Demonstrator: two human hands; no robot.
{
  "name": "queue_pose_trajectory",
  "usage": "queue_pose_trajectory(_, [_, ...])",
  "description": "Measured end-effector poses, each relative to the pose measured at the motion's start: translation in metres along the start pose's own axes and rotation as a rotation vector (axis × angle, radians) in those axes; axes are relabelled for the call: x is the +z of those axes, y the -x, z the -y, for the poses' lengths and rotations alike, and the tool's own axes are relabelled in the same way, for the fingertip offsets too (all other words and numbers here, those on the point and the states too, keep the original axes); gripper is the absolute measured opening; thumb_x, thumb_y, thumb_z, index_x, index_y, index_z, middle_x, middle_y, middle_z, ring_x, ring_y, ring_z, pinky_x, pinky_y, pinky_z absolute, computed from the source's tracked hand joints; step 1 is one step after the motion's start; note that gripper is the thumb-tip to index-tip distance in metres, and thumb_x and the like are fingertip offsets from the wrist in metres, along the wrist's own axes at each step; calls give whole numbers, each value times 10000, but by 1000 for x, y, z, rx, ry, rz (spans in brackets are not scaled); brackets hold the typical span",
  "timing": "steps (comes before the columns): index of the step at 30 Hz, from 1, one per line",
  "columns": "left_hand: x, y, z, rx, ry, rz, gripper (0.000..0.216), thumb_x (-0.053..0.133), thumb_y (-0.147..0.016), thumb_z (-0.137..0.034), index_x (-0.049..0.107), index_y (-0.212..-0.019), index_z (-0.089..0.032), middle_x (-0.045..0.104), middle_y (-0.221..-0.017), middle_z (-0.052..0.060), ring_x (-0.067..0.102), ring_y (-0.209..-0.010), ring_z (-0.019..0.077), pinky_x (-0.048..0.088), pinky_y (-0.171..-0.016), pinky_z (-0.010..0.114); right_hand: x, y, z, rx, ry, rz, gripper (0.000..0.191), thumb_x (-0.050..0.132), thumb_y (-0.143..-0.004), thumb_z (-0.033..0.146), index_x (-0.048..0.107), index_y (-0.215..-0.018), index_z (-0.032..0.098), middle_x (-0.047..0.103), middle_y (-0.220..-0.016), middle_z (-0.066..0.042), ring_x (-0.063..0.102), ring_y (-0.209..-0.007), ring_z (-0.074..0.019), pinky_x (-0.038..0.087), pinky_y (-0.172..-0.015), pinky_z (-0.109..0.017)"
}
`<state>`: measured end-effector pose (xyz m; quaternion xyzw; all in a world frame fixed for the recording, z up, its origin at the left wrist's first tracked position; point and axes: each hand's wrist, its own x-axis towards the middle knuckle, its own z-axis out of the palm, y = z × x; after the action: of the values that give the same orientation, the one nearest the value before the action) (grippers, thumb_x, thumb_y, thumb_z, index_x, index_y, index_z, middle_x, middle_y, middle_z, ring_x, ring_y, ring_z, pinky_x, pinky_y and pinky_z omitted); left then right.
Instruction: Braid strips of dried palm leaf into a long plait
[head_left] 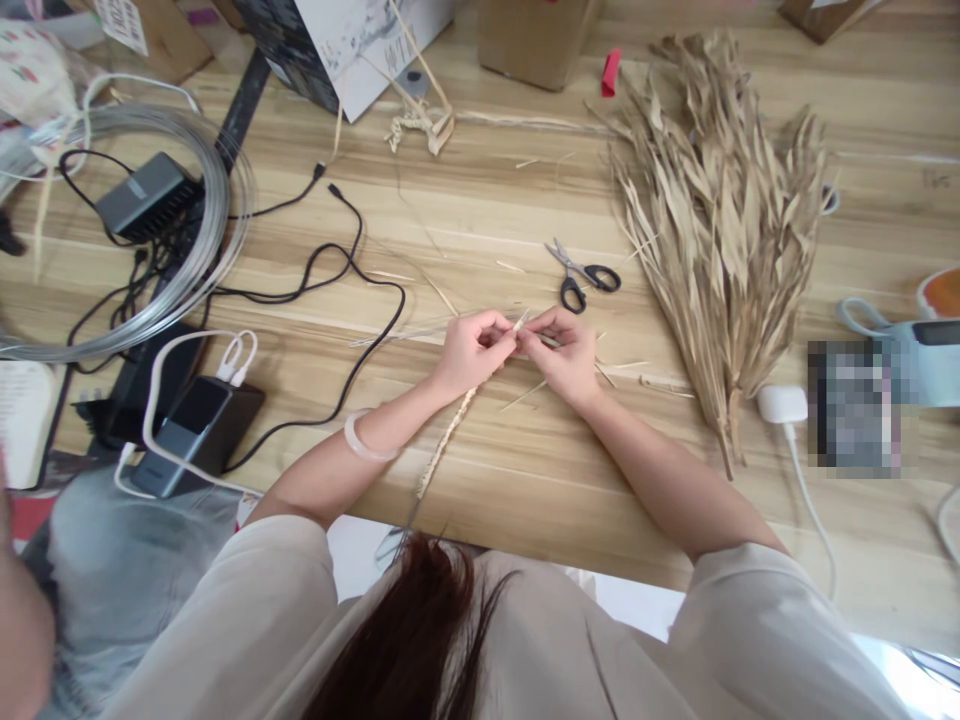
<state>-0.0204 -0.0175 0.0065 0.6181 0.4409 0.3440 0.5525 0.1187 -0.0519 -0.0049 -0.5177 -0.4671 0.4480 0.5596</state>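
Observation:
My left hand [476, 352] is closed, thumb and forefinger pinching the upper end of a pale braided straw cord [448, 446]. The cord slants down from under that hand toward the table's front edge. Right beside it, my right hand [561, 352] is also pinched shut at the same end of the cord, fingertips nearly touching the left ones. A pale strand tip pokes up between the two hands. What exactly the right fingertips grip is too small to make out. Black-handled scissors [577, 275] lie partly open just beyond my right hand.
A bundle of dried leaves [724, 230] lies at the right. Coiled wire [217, 230], black cables [352, 255] and a power bank [187, 435] fill the left. Cardboard boxes [536, 40] stand at the back. Another person's leg [142, 570] shows at lower left.

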Motion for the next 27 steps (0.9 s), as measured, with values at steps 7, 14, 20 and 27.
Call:
queue_pose_trajectory(7, [0, 0, -1, -17, -26, -2, 143, 608, -744, -266, 558, -662, -160, 633, -571, -10, 523, -404, 63, 400, -397, 169, 0, 0, 0, -27, 53, 8, 106, 644, -748, 269, 575, -738, 189, 635, -701, 2, 612, -627, -104, 518, -595, -250])
queue_pose_trajectory(14, [0, 1, -4, -19, -63, -3, 146, 579, -736, -237, 521, -620, -170, 607, -535, -21, 517, -395, 68, 379, -385, 172, 0, 2, 2, -36, 116, -7, 79, 636, -736, 241, 579, -721, 189, 645, -702, 1, 642, -650, -118, 536, -591, -248])
queue_pose_trajectory(20, [-2, 0, -4, -21, -76, -9, 129, 553, -719, -199, 506, -603, -168, 594, -528, -28, 513, -402, 64, 384, -409, 175, 1, 1, 0, -3, 75, 30, 88, 662, -724, 238, 600, -729, 175, 669, -708, -15, 656, -644, -124, 542, -615, -263])
queue_pose_trajectory(27, [-2, -1, -4, -23, -90, 13, 131, 540, -711, -190, 497, -589, -168, 591, -520, -23, 520, -402, 72, 371, -401, 177, 2, 0, -3, 29, -3, 17, 101, 671, -706, 218, 578, -705, 178, 647, -641, 5, 627, -570, -108, 522, -588, -260])
